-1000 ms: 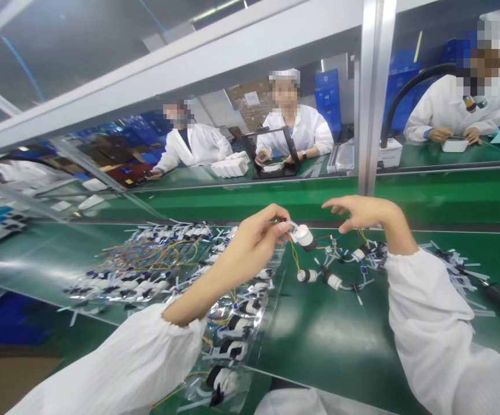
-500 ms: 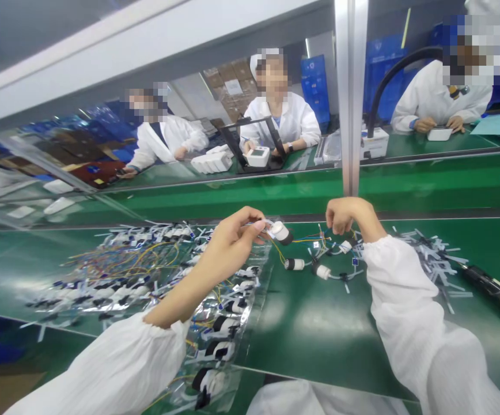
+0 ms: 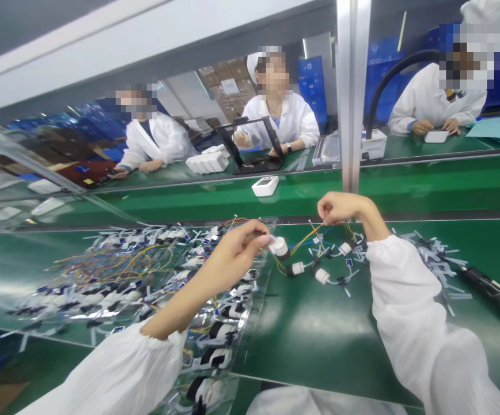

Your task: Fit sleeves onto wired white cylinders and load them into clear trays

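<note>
My left hand [image 3: 243, 248] pinches a white cylindrical part with a black band [image 3: 281, 247] at its tube end. Yellow and orange wires [image 3: 307, 238] run from that part up to my right hand [image 3: 335, 208], whose fingers are closed on them. Below, on the green table [image 3: 302, 334], lie a small white-and-black cylinder [image 3: 295, 268] and another one [image 3: 320, 274] with a white tube. A small blue square tag [image 3: 349, 263] rests beside the tube. More wires and a white connector lie under my right hand.
Many wired white-and-black parts [image 3: 98, 297] cover plastic sheets at left. White cable ties [image 3: 438, 265] lie in a pile at right, by a black tool [image 3: 492, 288]. Behind, a white device [image 3: 265, 185] sits on the green belt [image 3: 189, 202]; several people in white coats sit beyond.
My right hand has moved slightly left and now holds the yellow and orange wires stretched. The white device has moved from the middle person's hand onto the belt.
</note>
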`<state>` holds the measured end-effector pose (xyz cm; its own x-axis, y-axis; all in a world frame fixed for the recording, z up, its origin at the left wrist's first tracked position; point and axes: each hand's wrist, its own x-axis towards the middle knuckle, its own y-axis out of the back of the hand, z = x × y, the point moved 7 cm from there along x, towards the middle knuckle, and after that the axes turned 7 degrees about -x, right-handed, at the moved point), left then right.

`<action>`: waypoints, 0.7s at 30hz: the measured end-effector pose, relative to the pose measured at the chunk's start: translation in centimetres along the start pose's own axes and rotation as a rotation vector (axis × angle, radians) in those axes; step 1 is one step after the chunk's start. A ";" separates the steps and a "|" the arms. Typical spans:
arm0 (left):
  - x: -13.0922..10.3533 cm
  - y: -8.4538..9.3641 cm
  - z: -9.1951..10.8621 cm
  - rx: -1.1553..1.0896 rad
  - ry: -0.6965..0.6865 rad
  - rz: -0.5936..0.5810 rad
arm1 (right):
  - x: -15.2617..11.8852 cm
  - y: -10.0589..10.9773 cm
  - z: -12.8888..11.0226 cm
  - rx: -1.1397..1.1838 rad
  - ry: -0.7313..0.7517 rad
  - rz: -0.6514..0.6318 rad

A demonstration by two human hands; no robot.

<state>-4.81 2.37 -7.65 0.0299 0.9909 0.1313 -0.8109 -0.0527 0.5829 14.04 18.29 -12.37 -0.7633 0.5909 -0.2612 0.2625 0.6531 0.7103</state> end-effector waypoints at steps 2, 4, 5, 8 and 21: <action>-0.6 -0.8 -0.2 0.108 -0.021 -0.091 | -1.3 1.5 -1.2 0.014 0.053 0.113; -1.3 -1.7 -0.3 0.190 -0.044 -0.184 | -2.8 2.7 -2.6 0.024 0.113 0.219; -1.6 -2.1 -0.4 0.216 -0.054 -0.225 | -3.6 3.2 -3.5 0.027 0.158 0.278; -2.3 -3.4 -0.4 0.255 -0.076 -0.300 | -5.9 4.3 -6.5 0.052 0.335 0.475; -3.3 -5.8 -0.3 0.348 -0.195 -0.315 | -10.6 3.3 -13.8 0.210 0.745 0.887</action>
<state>-0.41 -0.50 -11.73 0.3773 0.9255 0.0337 -0.5028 0.1741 0.8467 14.84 7.69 1.74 -0.4031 0.5009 0.7659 0.9142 0.2591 0.3117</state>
